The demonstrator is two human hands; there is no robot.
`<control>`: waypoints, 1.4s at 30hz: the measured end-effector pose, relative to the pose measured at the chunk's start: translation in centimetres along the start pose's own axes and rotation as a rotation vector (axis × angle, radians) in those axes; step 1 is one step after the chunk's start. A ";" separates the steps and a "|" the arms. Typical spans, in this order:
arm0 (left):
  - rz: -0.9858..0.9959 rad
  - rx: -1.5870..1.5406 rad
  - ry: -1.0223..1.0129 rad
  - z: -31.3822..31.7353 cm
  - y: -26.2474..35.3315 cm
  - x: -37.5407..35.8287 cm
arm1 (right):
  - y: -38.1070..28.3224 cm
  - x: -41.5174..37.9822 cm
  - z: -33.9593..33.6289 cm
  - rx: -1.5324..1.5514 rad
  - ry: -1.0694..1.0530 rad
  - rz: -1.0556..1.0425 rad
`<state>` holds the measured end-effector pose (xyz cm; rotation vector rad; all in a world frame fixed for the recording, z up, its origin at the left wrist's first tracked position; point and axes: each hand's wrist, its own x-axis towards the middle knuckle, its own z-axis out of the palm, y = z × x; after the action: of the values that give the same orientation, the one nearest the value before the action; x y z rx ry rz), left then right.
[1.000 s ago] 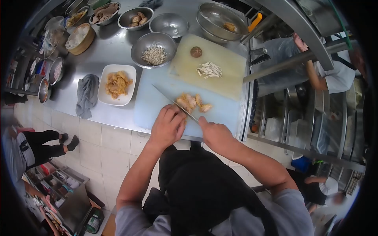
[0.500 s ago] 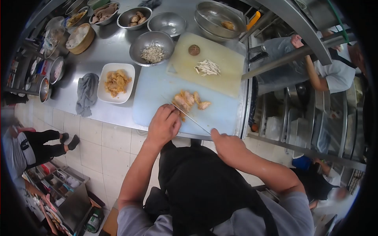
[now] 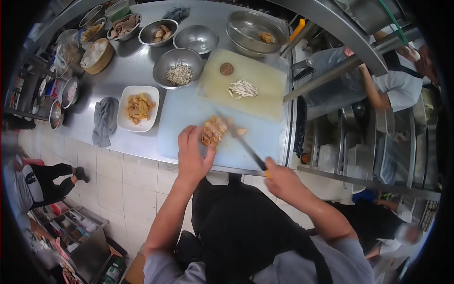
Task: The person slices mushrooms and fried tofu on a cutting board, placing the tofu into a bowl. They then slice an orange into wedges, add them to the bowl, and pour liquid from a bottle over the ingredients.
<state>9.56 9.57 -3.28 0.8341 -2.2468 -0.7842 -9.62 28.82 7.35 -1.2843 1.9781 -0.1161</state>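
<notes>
My right hand [image 3: 283, 180] is closed round the dark handle of a kitchen knife [image 3: 252, 153]. Its blade, smeared by motion, slants up to the left over the pale blue cutting board [image 3: 179, 106], along the right side of a heap of cut golden-brown meat [image 3: 213, 131] that looks like chicken. With fingers and thumb apart, my left hand [image 3: 193, 155] cups that heap from the left and front, touching it. A small loose piece of meat [image 3: 241, 131] lies right of the blade. Behind, a yellowish cutting board [image 3: 267, 73] carries white strips [image 3: 243, 88] and a round brown mushroom cap [image 3: 226, 69].
Left of the boards are a square white dish [image 3: 152, 94] of similar meat and a grey cloth [image 3: 105, 120]. Several metal bowls line the back, one with chopped white bits [image 3: 178, 75]. A metal rail [image 3: 326, 78] runs at right. Other people stand on both sides.
The knife has swung more upright and moved right of the meat. My left hand has uncurled its fingers and spread them around the heap, which is drawn together and shifted left.
</notes>
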 end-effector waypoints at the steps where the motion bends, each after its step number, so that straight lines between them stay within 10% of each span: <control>1: -0.034 0.014 0.043 0.6 0.6 0.4 | 0.9 -1.1 -0.4 0.047 -0.012 0.134; 15: -0.051 0.095 0.265 6.3 1.8 3.6 | -1.3 5.7 0.4 0.472 -0.313 0.117; 27: -0.342 -0.019 0.631 -8.3 -8.5 7.9 | -14.1 13.6 -0.6 0.225 -0.146 -0.294; 42: -0.220 0.462 0.277 -18.9 -25.3 4.1 | -3.8 5.9 2.2 -0.235 0.106 0.031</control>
<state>29.29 -15.08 -7.39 1.3340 -2.1311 -0.2126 -6.61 22.87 4.34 -1.4192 2.1515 0.0665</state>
